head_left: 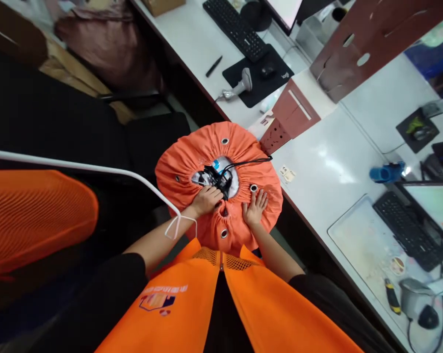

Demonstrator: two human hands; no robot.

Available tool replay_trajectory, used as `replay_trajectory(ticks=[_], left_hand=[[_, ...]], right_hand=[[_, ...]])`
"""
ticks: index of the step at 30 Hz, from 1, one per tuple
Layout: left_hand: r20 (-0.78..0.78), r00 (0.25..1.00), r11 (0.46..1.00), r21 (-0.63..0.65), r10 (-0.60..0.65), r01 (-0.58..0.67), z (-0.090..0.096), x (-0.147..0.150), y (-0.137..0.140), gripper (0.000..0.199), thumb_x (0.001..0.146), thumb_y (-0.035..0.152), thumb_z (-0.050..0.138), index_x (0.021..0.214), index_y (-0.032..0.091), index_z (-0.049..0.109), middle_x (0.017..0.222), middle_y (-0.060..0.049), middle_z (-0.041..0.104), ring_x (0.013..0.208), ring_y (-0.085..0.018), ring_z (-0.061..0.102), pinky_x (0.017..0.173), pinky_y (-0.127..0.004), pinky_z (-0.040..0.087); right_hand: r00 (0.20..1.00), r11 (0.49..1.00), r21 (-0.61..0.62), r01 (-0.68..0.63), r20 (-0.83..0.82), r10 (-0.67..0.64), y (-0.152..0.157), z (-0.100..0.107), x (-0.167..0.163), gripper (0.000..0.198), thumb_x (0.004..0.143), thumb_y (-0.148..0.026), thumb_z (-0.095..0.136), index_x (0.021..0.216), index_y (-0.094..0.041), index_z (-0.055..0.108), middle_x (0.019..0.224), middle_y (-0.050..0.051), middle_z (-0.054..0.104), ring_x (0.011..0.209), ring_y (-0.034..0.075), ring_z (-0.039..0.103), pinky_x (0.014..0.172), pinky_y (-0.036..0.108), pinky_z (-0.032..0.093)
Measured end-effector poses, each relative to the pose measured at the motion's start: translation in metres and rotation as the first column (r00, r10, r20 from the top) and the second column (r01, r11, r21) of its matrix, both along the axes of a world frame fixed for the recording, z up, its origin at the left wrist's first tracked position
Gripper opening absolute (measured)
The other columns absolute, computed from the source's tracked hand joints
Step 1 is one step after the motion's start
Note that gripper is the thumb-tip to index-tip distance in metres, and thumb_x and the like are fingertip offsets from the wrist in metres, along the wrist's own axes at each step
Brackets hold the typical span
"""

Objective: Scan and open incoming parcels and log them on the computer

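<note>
A large orange drawstring bag [199, 142] with metal eyelets stands in front of me, its mouth gathered partly closed. Black cord [226, 184] lies bunched in the opening, and one length trails to the right. White and blue contents [221, 164] show through the gap. My left hand [207, 199] is closed on the cord at the near left side of the mouth. Flat on the fabric at the right, below an eyelet, rests my right hand [255, 208] with its fingers spread.
Beyond the bag stands a white desk [184, 46] with a barcode scanner [239, 86], a mouse pad [250, 95] and a keyboard [236, 27]. Reddish-brown box pieces [295, 110] stand beside the bag. A black chair [155, 137] is at the left, near a white hooked rod [114, 170].
</note>
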State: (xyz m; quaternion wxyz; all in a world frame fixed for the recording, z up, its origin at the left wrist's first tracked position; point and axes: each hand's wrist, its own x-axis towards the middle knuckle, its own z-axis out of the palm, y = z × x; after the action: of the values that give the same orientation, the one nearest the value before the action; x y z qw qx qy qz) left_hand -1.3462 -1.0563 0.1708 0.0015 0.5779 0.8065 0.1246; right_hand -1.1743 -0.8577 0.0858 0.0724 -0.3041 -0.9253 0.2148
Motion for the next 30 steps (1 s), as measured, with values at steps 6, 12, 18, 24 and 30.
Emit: replay_trajectory(ticks=[6,12,18,24,30], left_hand=[[0.048,0.999,0.998,0.062,-0.006,0.003,0.014,0.008,-0.004,0.026,0.108,0.025,0.049,0.095,0.019,0.071,0.097,-0.015,0.072,0.099,-0.031,0.063,0.1,-0.048,0.044],[0.195,0.965,0.878,0.412,0.177,-0.244,0.023,0.071,-0.041,0.035,0.104,0.018,0.047,0.135,0.016,0.064,0.137,-0.017,0.07,0.134,-0.032,0.059,0.12,-0.053,0.044],[0.271,0.826,0.607,0.574,0.493,-0.55,-0.016,0.138,-0.088,0.05,0.099,0.016,0.054,0.149,0.017,0.055,0.155,-0.018,0.059,0.154,-0.032,0.048,0.13,-0.054,0.042],[0.422,0.558,0.447,0.339,0.714,-0.828,-0.058,0.209,-0.124,0.03,0.095,0.017,0.05,0.119,0.018,0.068,0.127,-0.015,0.072,0.126,-0.03,0.067,0.116,-0.05,0.054],[0.555,-0.001,-0.122,0.18,0.832,-0.976,-0.06,0.338,-0.061,0.025,0.097,0.026,0.049,0.108,0.019,0.069,0.115,-0.013,0.077,0.106,-0.026,0.073,0.102,-0.04,0.06]], right_hand=[[0.999,0.998,0.05,-0.032,0.017,0.032,0.005,0.013,-0.003,0.078,0.109,-0.05,0.037,0.175,-0.01,0.028,0.185,0.021,0.009,0.171,0.037,-0.005,0.135,0.065,0.009],[0.998,0.998,0.065,-0.028,0.056,0.025,0.017,0.033,-0.006,0.081,0.107,-0.052,0.038,0.177,-0.013,0.025,0.185,0.021,0.01,0.171,0.037,0.003,0.134,0.064,0.014],[0.996,0.992,0.084,-0.089,0.035,0.086,0.025,0.029,-0.005,0.086,0.107,-0.056,0.033,0.177,-0.007,0.02,0.183,0.028,0.008,0.171,0.044,0.002,0.131,0.072,0.018],[0.974,0.975,0.029,-0.218,-0.051,0.219,0.037,0.016,-0.005,0.09,0.105,-0.06,0.033,0.178,-0.012,0.011,0.183,0.03,0.003,0.169,0.05,0.0,0.123,0.083,0.02],[0.813,0.813,-0.019,-0.582,-0.049,0.581,0.097,0.03,0.007,0.103,0.096,-0.057,0.05,0.176,-0.005,0.011,0.182,0.033,0.001,0.168,0.053,0.004,0.125,0.079,0.025]])
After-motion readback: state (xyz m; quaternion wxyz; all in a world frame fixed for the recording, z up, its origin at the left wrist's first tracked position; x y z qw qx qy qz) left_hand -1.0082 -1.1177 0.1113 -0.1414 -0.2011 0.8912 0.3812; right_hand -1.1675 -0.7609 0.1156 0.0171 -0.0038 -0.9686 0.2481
